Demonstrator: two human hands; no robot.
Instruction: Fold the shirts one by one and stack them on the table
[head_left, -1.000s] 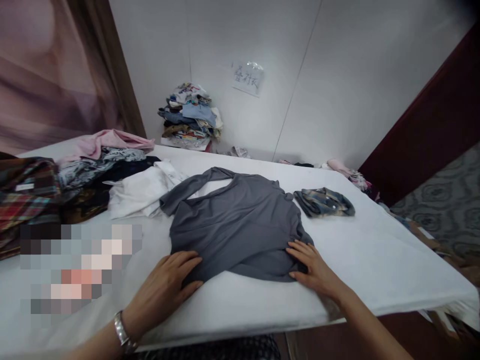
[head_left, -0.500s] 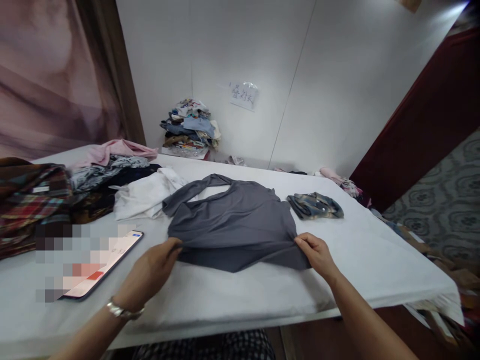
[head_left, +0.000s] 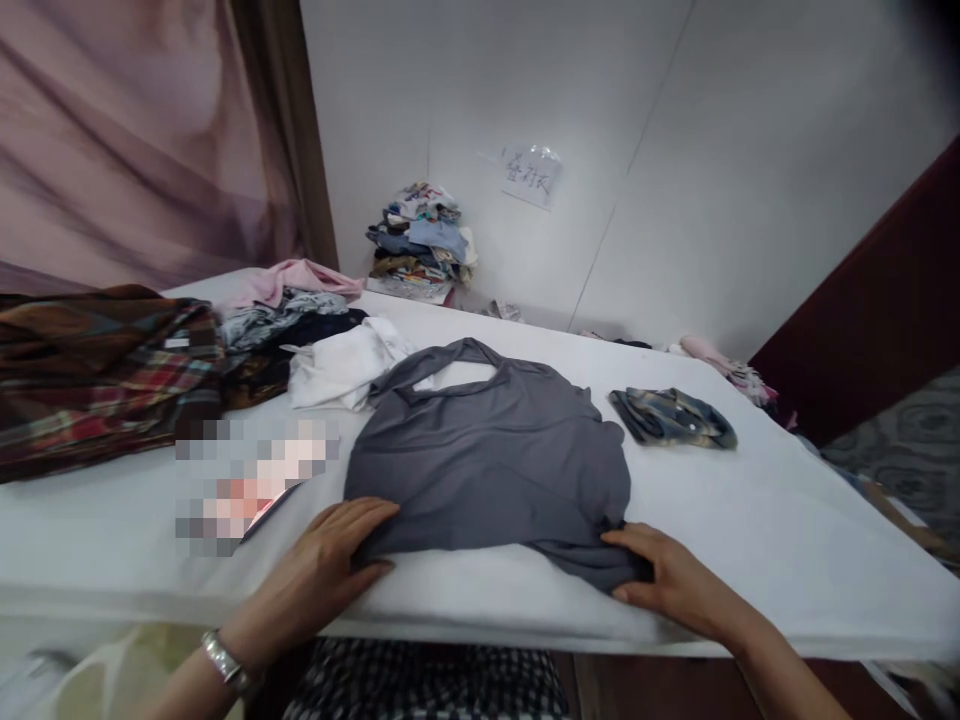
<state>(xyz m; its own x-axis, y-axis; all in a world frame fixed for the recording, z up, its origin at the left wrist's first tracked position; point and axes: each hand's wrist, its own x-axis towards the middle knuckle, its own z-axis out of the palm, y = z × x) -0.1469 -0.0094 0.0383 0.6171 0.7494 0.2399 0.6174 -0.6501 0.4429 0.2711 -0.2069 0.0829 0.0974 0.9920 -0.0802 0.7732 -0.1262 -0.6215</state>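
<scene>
A dark grey long-sleeved shirt (head_left: 487, 460) lies spread on the white table, one sleeve curving at its upper left. My left hand (head_left: 337, 545) rests at the shirt's lower left corner, fingers stretched over the fabric and thumb apart on the tablecloth. At the lower right corner, my right hand (head_left: 667, 570) touches the bunched hem, with its fingers and thumb apart around a fold. Both hands look open. To the right of the shirt sits a folded plaid shirt (head_left: 675, 418).
A phone (head_left: 259, 500), partly blurred out, lies left of the shirt. Behind it are a white garment (head_left: 341, 365), a brown and red plaid garment (head_left: 105, 375) and a pink one (head_left: 300, 280). A tall clothes stack (head_left: 424, 240) stands against the wall. The table's front edge (head_left: 465, 635) runs near my hands.
My hands have loosened from pinching the hem to resting on it. The shirt's near edge has come down onto the table, its right corner bunched. My view has turned left and down.
</scene>
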